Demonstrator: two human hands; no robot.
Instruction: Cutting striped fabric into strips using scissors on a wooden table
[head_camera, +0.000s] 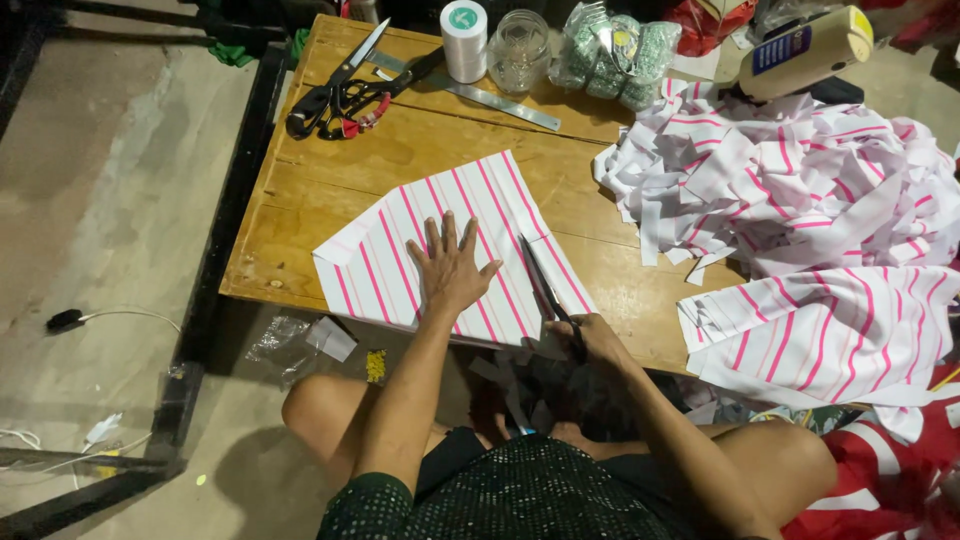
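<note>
A low wooden table (330, 190) is being used as the work surface, set on a bare concrete floor (110, 200) beside a dark metal frame (215, 250). A folded piece of white cloth with pink stripes (400, 250) is being pressed flat near the table's front edge by the left hand (450, 265), which is laid open on it, palm down and fingers spread. The right hand (595, 340) is closed around the handles of a pair of scissors (545, 285), whose dark blades are lying along the cloth's right-hand part, at the table's near edge.

The scissor handles are being hidden by the gripping fingers, and whether the blades are parted cannot be told. A cream-coloured machine (810, 50) at the upper right is being cut off by the frame edge and half buried by a heap of striped offcuts (790, 170). The contents of the plastic bags (615, 55) are hard to make out.

Counted: two more pairs of black-handled scissors (345, 90) are lying at the table's far left corner, making three pairs in all. One metal ruler (490, 95), one white spool (464, 40) and one glass jar (519, 50) are standing or lying along the far edge. One larger striped panel (830, 335) is draped over the right side.
</note>
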